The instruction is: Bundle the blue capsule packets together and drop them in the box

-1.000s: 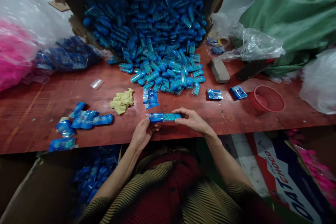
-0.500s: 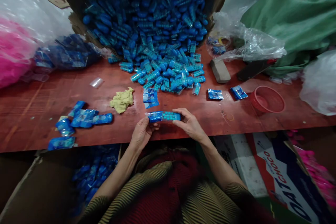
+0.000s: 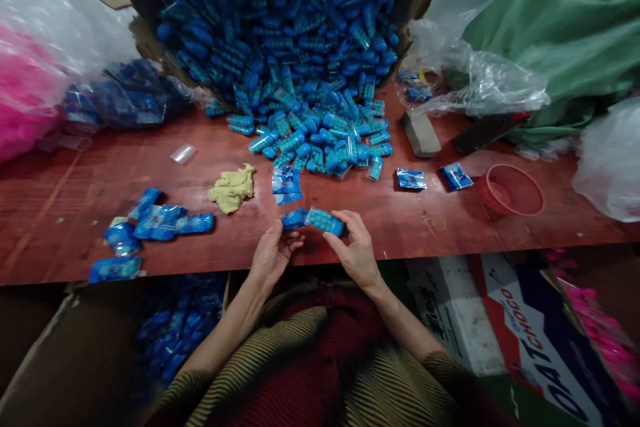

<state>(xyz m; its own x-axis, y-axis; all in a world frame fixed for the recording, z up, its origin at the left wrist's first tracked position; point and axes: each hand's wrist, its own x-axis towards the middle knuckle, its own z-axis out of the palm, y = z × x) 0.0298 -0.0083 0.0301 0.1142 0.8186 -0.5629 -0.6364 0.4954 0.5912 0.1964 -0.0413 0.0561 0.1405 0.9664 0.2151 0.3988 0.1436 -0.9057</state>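
Over the near edge of the red table (image 3: pixel 75 180), both my hands grip one small blue packet (image 3: pixel 314 219). My left hand (image 3: pixel 273 253) pinches its darker blue left end. My right hand (image 3: pixel 351 248) closes round its right part, where teal dots show through clear wrap. The packet now bends in the middle, its right half tilted. A big heap of like blue packets (image 3: pixel 300 80) spills from a tipped cardboard box at the back. A flat blue sachet (image 3: pixel 287 185) lies just beyond my hands.
A yellow rag (image 3: pixel 233 189) lies left of the sachet. Several filled blue packets (image 3: pixel 150 227) lie at the left front. A red basket (image 3: pixel 510 190), two blue sachets (image 3: pixel 433 177), a grey block (image 3: pixel 421 134), clear bags and green cloth (image 3: pixel 560 33) are on the right. Boxes stand below the table.
The packet was held straight and level before; now it is bent, and my right hand has moved closer to my left and turned its end upward.
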